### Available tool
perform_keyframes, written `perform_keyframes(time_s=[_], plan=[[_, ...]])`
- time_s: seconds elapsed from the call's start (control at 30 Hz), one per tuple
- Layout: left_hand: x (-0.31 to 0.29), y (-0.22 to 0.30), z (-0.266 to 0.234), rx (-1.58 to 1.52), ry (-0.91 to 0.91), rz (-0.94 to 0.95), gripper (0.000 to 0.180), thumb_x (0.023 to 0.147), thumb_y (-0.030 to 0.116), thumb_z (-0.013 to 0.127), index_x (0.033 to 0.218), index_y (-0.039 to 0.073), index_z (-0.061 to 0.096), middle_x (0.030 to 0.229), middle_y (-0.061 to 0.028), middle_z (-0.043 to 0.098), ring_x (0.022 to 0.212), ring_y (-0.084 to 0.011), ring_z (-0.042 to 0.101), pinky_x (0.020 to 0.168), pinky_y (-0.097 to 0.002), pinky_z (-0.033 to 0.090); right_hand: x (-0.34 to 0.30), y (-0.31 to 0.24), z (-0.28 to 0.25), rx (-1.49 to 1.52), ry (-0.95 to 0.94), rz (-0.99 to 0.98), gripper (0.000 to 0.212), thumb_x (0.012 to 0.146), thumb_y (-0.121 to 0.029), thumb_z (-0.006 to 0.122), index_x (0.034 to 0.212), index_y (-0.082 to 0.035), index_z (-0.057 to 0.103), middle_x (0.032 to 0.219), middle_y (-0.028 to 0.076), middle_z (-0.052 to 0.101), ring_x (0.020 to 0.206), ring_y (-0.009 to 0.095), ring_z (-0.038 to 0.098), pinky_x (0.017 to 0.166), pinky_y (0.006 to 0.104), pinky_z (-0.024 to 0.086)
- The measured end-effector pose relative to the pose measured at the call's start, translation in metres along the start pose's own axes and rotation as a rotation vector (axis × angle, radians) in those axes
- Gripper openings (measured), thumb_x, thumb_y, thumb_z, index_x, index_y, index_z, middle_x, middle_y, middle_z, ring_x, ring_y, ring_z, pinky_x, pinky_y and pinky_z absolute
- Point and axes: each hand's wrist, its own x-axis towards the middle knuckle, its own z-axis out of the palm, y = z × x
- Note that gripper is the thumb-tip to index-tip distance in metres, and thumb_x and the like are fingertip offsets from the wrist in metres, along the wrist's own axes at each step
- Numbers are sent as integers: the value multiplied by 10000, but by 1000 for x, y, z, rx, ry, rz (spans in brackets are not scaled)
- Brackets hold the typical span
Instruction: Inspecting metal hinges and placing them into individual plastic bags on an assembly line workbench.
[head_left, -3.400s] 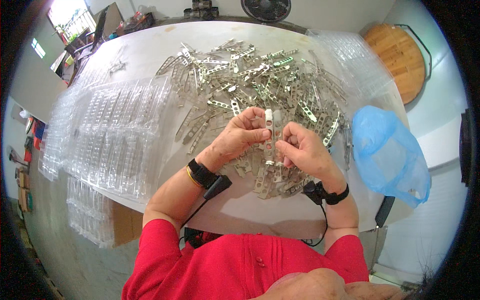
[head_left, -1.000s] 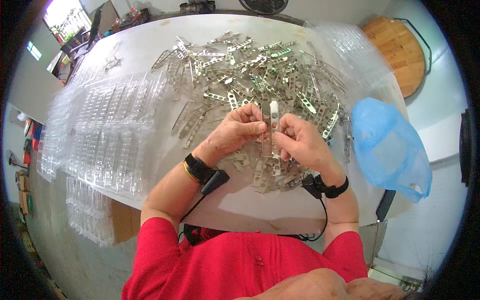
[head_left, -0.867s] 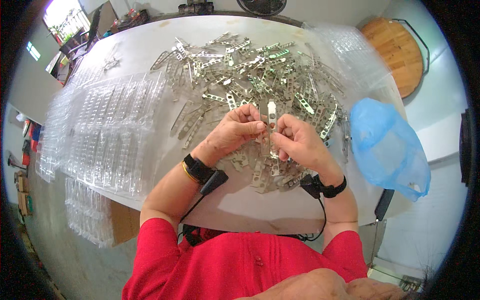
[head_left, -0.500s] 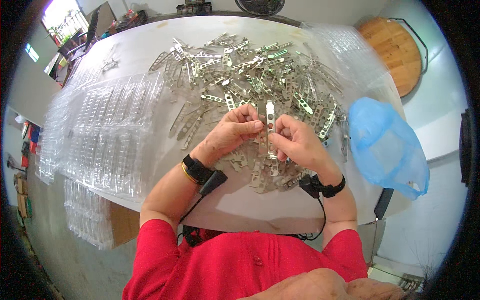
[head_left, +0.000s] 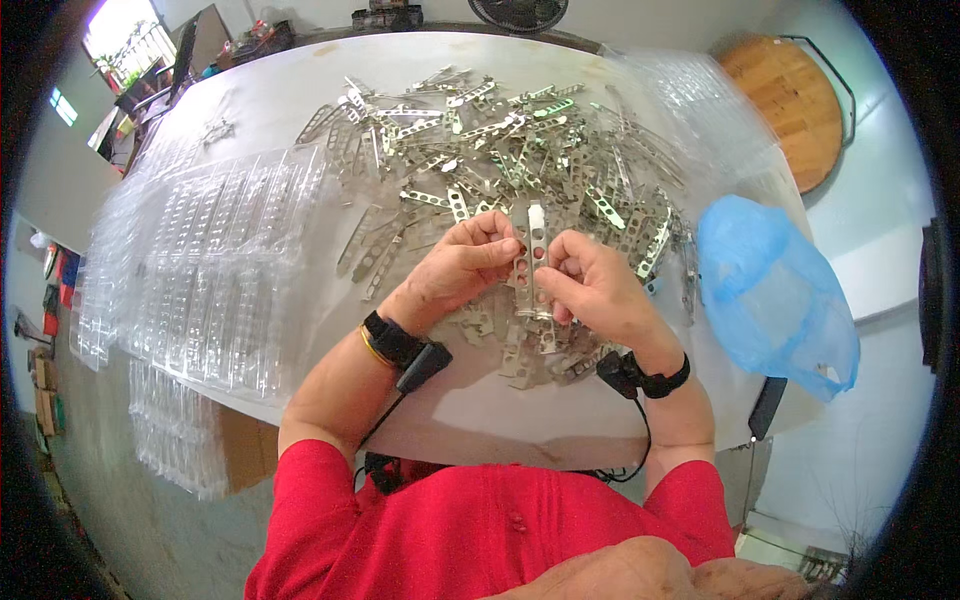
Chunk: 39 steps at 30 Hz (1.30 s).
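Note:
My left hand (head_left: 465,265) and my right hand (head_left: 592,290) both grip one flat metal strip with holes (head_left: 533,262), held upright between them above the table. Fingertips of both hands pinch its middle. Under and beyond my hands lies a large heap of the same perforated metal strips (head_left: 500,150) on the white table (head_left: 470,400). Both wrists wear black bands with cables.
Stacks of clear plastic blister trays (head_left: 215,270) cover the table's left side and hang over its edge. A blue plastic bag (head_left: 775,295) sits at the right edge. More clear trays (head_left: 700,120) lie at the far right. A round wooden stool (head_left: 785,100) stands beyond.
The hands have kept the strip upright between them with only small finger shifts. The view has drifted slightly.

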Motion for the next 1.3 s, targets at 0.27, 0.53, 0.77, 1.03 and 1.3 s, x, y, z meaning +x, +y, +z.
perform_keyframes(time_s=[0.27, 0.53, 0.77, 1.03, 1.3], plan=[[-1, 2, 3, 12, 36, -14, 70, 976, 115, 639, 1021, 66, 618, 1050, -57, 692, 936, -166, 664, 833, -324, 537, 0, 3, 0, -49, 18, -10, 164, 945, -161, 640, 915, -25, 553, 701, 43, 653, 574, 90, 623, 506, 260, 475], [-1, 5, 12, 83, 84, 33, 57, 984, 124, 631, 989, 68, 622, 1034, -58, 685, 909, -166, 655, 826, -332, 534, 1, 1, -2, -120, 123, -22, 172, 950, -157, 639, 902, -10, 563, 693, 56, 652, 593, 110, 648, 518, 279, 490], [-2, 3, 17, 131, 50, -17, 69, 983, 124, 637, 979, 56, 623, 944, -42, 675, 865, -155, 644, 786, -333, 537, 4, 10, 3, -68, 88, -43, 145, 961, -149, 626, 989, -9, 602, 764, 86, 682, 606, 130, 666, 544, 298, 510], [1, -3, 15, 197, 91, 62, 74, 964, 109, 670, 978, 42, 642, 921, -28, 666, 854, -138, 631, 762, -314, 537, 4, 12, 1, -186, 147, -129, 202, 946, -209, 680, 965, -15, 624, 776, 80, 680, 651, 129, 624, 588, 308, 493], [-1, 3, 28, 228, 151, 31, 97, 956, 116, 688, 1006, 46, 644, 956, -16, 656, 847, -119, 623, 755, -282, 527, 8, 19, 3, -167, 189, -152, 199, 941, -198, 672, 929, -15, 596, 760, 62, 646, 635, 114, 590, 575, 304, 481]])
